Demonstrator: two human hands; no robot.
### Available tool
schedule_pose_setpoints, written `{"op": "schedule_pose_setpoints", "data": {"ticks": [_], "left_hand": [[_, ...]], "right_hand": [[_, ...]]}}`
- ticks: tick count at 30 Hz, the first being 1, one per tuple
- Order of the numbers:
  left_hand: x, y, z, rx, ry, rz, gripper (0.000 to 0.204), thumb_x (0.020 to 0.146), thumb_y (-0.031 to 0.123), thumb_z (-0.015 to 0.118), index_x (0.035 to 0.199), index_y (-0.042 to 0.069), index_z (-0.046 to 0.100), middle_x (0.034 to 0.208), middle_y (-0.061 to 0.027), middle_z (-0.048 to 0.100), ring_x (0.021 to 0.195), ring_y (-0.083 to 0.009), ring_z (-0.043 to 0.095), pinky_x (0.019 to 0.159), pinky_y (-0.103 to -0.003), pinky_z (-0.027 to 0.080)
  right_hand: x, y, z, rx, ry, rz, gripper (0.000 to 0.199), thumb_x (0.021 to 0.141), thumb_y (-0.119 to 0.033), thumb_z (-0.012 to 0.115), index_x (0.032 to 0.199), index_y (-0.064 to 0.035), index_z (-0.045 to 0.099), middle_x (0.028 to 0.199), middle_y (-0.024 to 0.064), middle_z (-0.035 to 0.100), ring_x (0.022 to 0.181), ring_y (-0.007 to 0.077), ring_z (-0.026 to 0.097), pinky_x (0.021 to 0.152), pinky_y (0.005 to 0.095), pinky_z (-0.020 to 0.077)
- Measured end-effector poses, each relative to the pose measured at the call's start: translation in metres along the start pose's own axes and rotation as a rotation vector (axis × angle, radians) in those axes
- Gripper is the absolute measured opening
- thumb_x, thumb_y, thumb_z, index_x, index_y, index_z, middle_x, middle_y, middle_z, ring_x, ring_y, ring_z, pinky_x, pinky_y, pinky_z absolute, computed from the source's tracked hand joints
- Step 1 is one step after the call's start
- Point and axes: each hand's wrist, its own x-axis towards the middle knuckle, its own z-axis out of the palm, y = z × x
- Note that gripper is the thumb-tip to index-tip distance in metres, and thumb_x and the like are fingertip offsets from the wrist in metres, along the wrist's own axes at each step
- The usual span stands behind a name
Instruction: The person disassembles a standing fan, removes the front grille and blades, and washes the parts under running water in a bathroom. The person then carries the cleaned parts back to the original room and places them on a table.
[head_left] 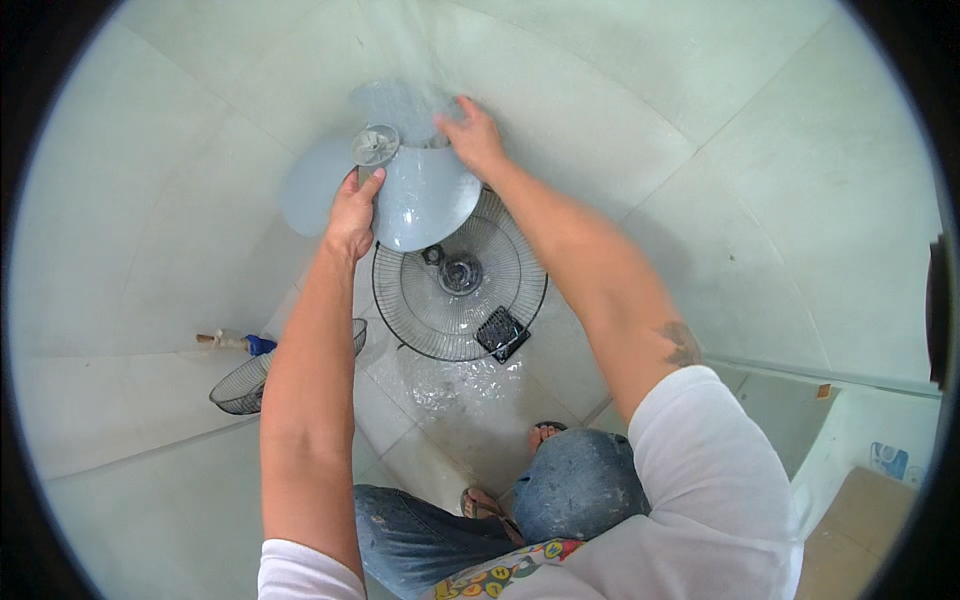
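Note:
A pale blue-grey plastic fan blade set (425,200) is held up in front of me, wet, with water streaming down onto its upper blade. My left hand (352,212) grips it just below the round hub, thumb on the near side. At the upper blade's right edge, my right hand (474,138) has hold of the blade, its fingers slightly blurred. Below the blades, a round black wire fan grille (410,315) leans near the wall, partly covered by them.
A black square grate (502,334) is at the grille's lower right. Another wire grille (238,388) stands at the left, partly behind my left forearm, near a blue-and-white pipe fitting (240,342). Water wets the tiled floor (440,400). A white ledge (850,440) is at the right.

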Motion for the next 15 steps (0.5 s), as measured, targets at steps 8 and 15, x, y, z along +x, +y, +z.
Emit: {"op": "schedule_pose_setpoints", "data": {"ticks": [8, 15], "left_hand": [[0.021, -0.009, 0.024, -0.302, 0.148, 0.121, 0.050, 0.107, 0.020, 0.059, 0.153, 0.009, 0.042, 0.146, -0.0117, 0.056, 0.132, -0.0286, 0.055, 0.115, -0.046, 0.044], [0.030, -0.016, 0.086, -0.525, 0.397, 0.232, 0.053, 0.111, 0.019, 0.051, 0.159, 0.011, 0.029, 0.148, -0.0147, 0.051, 0.131, -0.0314, 0.055, 0.112, -0.048, 0.046]], "right_hand": [[0.013, 0.008, -0.001, -0.091, 0.158, -0.036, 0.052, 0.101, -0.036, 0.060, 0.142, -0.0040, 0.061, 0.119, 0.0239, 0.073, 0.120, 0.0400, 0.066, 0.106, 0.0460, 0.0479], [-0.022, 0.032, 0.041, 0.589, 0.097, 0.532, 0.057, 0.108, -0.043, 0.052, 0.149, -0.0037, 0.053, 0.150, 0.0220, 0.055, 0.137, 0.0365, 0.054, 0.110, 0.0482, 0.0445]]}}
